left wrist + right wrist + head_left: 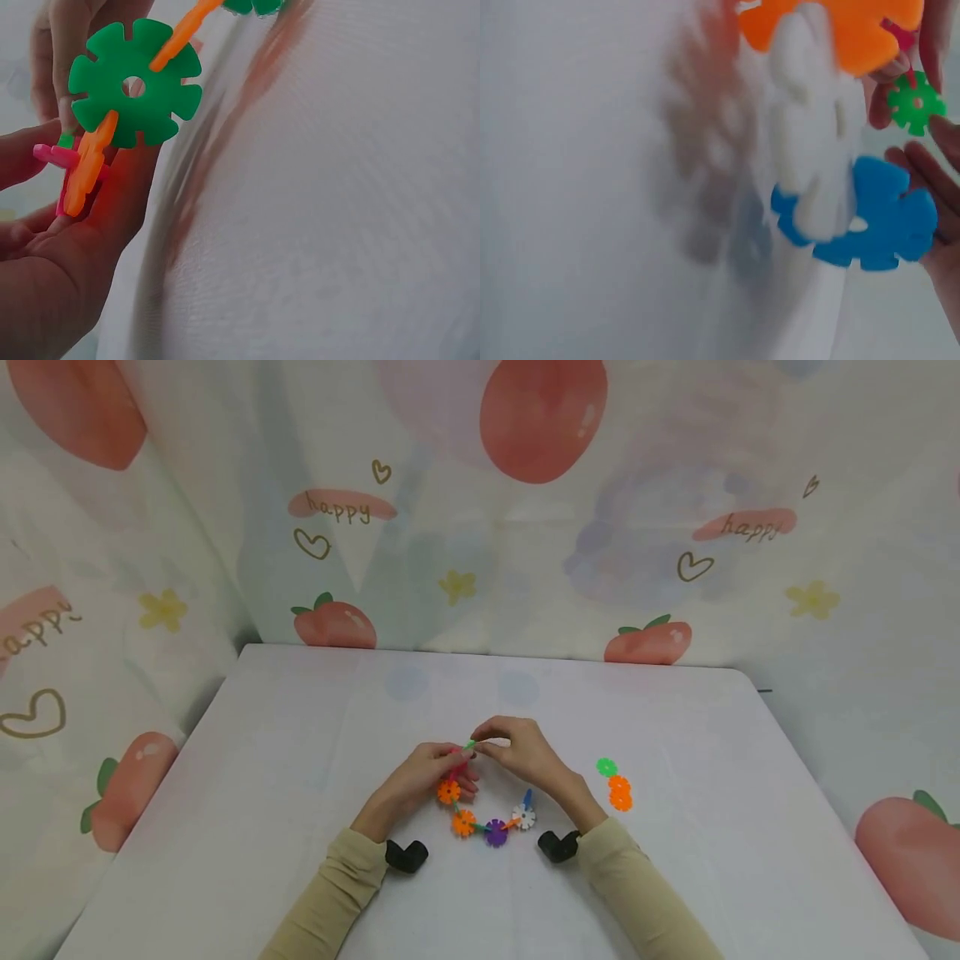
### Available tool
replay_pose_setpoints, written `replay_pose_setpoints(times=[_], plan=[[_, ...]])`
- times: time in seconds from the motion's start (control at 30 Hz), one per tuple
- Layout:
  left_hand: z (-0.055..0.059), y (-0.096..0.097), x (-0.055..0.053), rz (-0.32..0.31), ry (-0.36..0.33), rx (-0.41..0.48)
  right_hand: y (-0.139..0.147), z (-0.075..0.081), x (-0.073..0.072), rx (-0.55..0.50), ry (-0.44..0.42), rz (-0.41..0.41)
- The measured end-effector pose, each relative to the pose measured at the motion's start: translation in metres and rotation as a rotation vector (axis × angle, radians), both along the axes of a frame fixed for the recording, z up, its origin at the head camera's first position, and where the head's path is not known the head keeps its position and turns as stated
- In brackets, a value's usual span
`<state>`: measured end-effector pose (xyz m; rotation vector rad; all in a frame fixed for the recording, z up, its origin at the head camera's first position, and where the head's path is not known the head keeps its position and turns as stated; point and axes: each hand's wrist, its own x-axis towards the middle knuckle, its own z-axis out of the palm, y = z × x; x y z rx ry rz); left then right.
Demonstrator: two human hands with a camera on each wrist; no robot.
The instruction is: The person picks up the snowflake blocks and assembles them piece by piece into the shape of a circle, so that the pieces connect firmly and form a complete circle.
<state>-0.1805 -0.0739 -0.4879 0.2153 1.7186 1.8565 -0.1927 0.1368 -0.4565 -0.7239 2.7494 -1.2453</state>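
Note:
A chain of plastic snowflake discs hangs in a curve between the hands in the head view. My left hand [420, 777] holds its pink disc [56, 156], thumb on one side and fingers behind. With thumb and fingertips, my right hand [531, 753] pinches a light green disc [917, 103] right at the pink one. Below the pink disc come an orange disc [448, 792], a dark green disc [135, 82], another orange disc [464, 823] and a purple disc [496, 833]. A white disc [523, 817] and a blue disc [885, 217] form the loose end.
Right of the right hand, a loose green disc [607, 767] and overlapping orange discs [620, 793] lie on the white table [750, 827]. Black wrist pieces [407, 857] sit by both cuffs. A printed cloth [480, 543] hangs behind the table's back edge.

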Motion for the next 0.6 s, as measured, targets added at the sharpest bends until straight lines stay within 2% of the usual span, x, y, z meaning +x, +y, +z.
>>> replay_pose_setpoints(times=[0.1, 0.23, 0.37, 0.6], plan=[[0.002, 0.000, 0.002, 0.013, 0.013, -0.016, 0.007, 0.000, 0.004, 0.012, 0.024, -0.084], [0.002, -0.001, 0.001, 0.030, 0.025, -0.026, 0.022, 0.002, 0.010, 0.016, -0.011, -0.173], [0.001, 0.000, -0.001, 0.051, 0.030, -0.024, 0.039, 0.003, 0.016, -0.003, -0.053, -0.229], [0.000, -0.001, 0.000, 0.053, 0.028, -0.011, 0.070, -0.002, 0.025, 0.042, -0.030, -0.303]])
